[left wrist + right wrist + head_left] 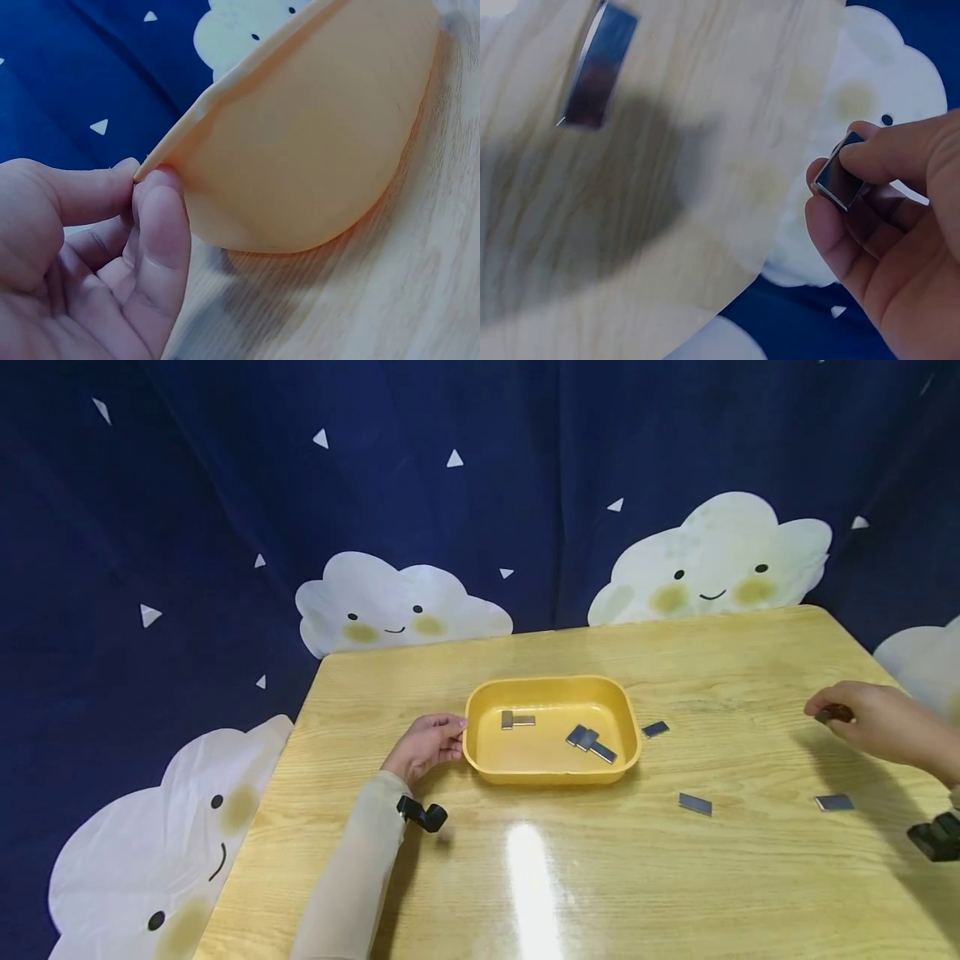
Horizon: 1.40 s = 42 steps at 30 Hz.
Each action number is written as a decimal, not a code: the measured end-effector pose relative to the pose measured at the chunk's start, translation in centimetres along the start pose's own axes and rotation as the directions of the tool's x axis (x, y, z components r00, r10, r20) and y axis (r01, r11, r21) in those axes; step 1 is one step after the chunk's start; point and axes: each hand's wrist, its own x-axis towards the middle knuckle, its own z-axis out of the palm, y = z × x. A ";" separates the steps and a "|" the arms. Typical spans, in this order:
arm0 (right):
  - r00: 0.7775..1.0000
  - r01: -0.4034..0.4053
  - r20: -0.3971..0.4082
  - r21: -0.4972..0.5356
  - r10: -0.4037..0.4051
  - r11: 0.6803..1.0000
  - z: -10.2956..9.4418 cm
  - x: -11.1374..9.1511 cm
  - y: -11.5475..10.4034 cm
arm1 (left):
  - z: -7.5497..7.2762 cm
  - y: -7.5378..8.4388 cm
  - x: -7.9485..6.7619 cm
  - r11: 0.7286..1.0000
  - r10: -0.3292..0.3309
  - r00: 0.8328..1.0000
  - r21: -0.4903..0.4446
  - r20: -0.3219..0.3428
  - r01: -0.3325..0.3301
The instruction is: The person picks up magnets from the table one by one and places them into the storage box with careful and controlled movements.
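Note:
A yellow plastic tray [551, 778] stands on the table, with several small shiny metal blocks [523, 721] lying flat inside it, some overlapping. My left hand [427, 745] pinches the tray's left rim between thumb and fingers; the left wrist view shows that grip on the rim [196, 112] closely. Over the table's right side, my right hand [873, 718] is raised, holding a flat rectangular metal block [840, 176] between thumb and fingers. In the right wrist view another block [600, 66] lies on the table, apart from the hand.
Three loose blocks lie right of the tray: one close to its wall [655, 728], one nearer the front [695, 804], one farther right [834, 802]. A dark blue curtain [420, 510] with clouds hangs behind the wooden table [637, 885].

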 end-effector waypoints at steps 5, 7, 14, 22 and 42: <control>0.999 0.040 -0.022 -0.008 -0.040 0.999 -0.9 1.0 -2.0 | 0.0 0.3 0.0 1.000 -0.014 1.000 0.003 -0.007 0.014; 0.998 0.058 -0.031 -0.012 -0.058 0.998 -1.2 1.4 -2.7 | 0.1 0.3 0.0 1.000 -0.020 1.000 0.003 -0.017 0.020; 0.975 0.178 -0.137 0.007 -0.175 0.984 -1.5 1.8 -4.5 | 0.0 0.1 0.2 1.000 -0.022 0.999 -0.001 -0.025 0.022; 0.969 0.219 -0.122 0.027 -0.214 0.975 -1.8 2.1 -6.3 | 0.1 0.1 0.1 1.000 -0.021 1.000 -0.003 -0.021 0.021; 0.960 0.281 -0.028 0.056 -0.280 0.958 -4.4 5.0 -12.6 | 0.0 0.0 0.2 1.000 -0.022 1.000 0.002 -0.014 0.022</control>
